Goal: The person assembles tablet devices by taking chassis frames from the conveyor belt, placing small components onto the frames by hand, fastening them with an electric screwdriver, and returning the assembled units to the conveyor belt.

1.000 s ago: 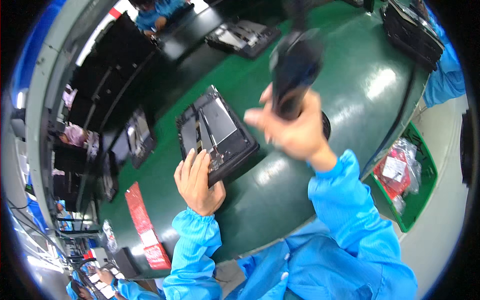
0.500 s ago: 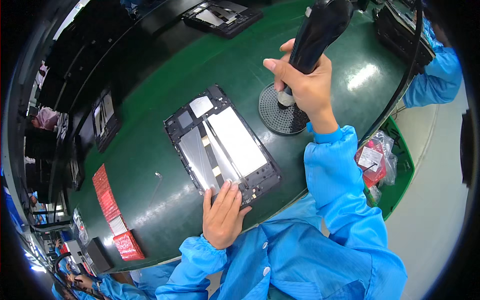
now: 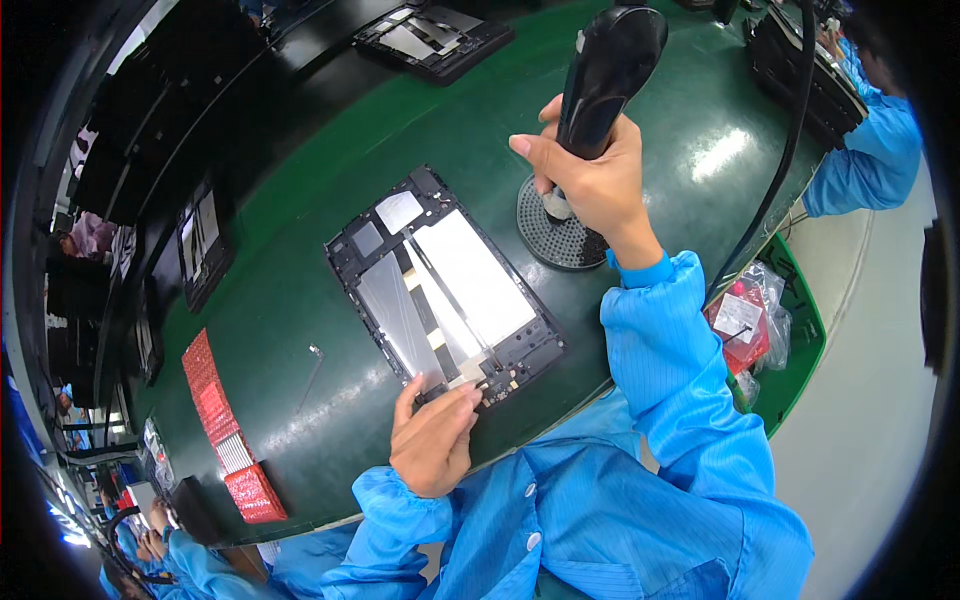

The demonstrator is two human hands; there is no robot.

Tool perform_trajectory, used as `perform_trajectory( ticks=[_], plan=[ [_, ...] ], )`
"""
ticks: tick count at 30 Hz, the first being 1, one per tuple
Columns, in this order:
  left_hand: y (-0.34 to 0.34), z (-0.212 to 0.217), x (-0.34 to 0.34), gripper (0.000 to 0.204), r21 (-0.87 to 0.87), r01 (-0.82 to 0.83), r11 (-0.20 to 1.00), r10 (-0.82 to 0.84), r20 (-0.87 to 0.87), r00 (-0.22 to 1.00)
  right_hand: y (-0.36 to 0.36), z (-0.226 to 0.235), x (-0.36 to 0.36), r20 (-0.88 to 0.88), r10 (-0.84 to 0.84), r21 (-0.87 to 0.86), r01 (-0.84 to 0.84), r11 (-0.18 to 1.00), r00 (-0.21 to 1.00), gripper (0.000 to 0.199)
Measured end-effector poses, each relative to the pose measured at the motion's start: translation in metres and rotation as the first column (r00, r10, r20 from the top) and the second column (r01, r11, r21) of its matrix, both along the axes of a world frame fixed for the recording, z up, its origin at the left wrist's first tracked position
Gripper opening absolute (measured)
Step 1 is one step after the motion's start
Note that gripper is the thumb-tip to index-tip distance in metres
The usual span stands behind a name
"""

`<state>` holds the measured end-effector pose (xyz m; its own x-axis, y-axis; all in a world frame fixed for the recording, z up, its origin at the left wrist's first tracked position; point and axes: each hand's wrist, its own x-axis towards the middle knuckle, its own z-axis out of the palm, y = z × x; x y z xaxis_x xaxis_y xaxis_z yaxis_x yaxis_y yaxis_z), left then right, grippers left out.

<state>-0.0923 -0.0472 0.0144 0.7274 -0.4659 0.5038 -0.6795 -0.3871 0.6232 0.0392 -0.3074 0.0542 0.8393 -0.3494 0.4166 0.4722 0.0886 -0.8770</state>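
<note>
My green bench (image 3: 300,260) carries everything here, so steady work starts with keeping what I handle flat on it. The opened tablet-like device (image 3: 475,280) lies in front of me, tilted across the bench, inner side up, its pale panels and flat cables bare; I judge it best not to lean on those. Beyond its upper right side, I have a black hand tool (image 3: 612,75) pointing downward. My right hand (image 3: 600,185) is closed round its lower body, thumb sticking out to the side; a firm but easy wrap should stop the tip wandering. My left hand (image 3: 432,440) is half open, fingers loosely bent, fingertips on the device's near edge. It seems to steady rather than grip, and light pressure on the frame is enough. The round dotted dish (image 3: 545,245) sits just beside the device, under the tool. Whether the tip touches it, I cannot tell. The dark little bits (image 3: 595,248), perhaps screws, gather toward its right side; coming straight down on a single one, gently, should avoid scattering the others.
</note>
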Motion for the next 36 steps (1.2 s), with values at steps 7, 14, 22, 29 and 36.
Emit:
perform_trajectory(
  ticks=[7,14,22,29,36],
  plan=[
    [0.019,0.012,0.012,0.022,-0.024,-0.286,0.958,0.286,0.163,0.944,0.014,0.001,0.002,-0.035,-0.023,-0.024,0.022,0.999,0.999,0.027],
    [0.054,0.003,0.063,0.016,-0.252,-0.615,0.747,0.412,-0.552,0.725,0.007,0.015,-0.014,0.138,-0.048,-0.038,0.054,0.998,0.989,0.03],
    [0.052,-0.002,0.097,0.012,-0.258,-0.502,0.825,0.228,-0.662,0.714,0.055,0.035,-0.029,0.152,0.12,-0.002,-0.121,0.993,0.981,0.033],
    [0.053,-0.023,0.116,0.013,-0.247,-0.472,0.846,0.342,-0.428,0.836,0.096,0.047,-0.025,0.186,0.221,-0.035,-0.218,0.975,0.957,0.032],
    [0.06,-0.001,0.127,0.02,-0.252,-0.45,0.857,0.116,-0.755,0.645,0.158,0.051,-0.005,0.115,0.345,-0.057,-0.341,0.938,0.931,0.028]
  ],
)
